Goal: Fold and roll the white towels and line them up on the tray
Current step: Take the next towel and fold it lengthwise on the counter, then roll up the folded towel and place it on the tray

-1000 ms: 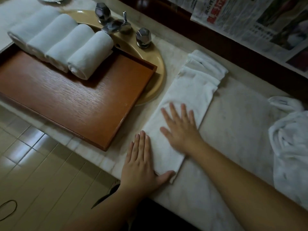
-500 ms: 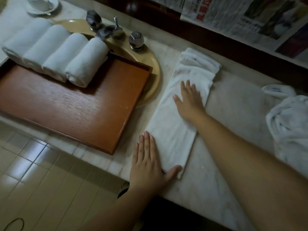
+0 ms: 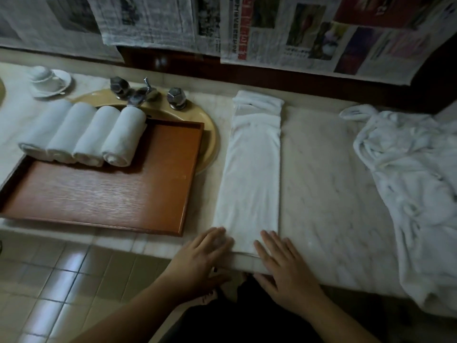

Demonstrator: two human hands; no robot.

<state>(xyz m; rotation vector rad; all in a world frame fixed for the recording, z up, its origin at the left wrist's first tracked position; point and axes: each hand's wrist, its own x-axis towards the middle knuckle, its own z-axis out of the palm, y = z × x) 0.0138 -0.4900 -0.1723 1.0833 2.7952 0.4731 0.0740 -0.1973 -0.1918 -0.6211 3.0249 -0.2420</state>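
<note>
Head view, largest first: the pale marble table runs across, and a heap of loose white towels lies on its right side, cut off by the picture's edge, so I cannot count them. On the left the brown wooden tray sits partly over a yellow basin with chrome taps; four rolled white towels lie side by side across its far end, their far tips hanging past the rim.

Between tray and heap lies the long folded white towel, a narrow strip running away from me. A second ago my right hand was smoothing far up the strip while my left hand pinned the near end; now both rest at the near edge, fingers straight and flat, gripping nothing. I judge smoothing is done and rolling comes next.

My left hand is blurred, and its thumb is hard to make out. The strip's far end looks bunched.
</note>
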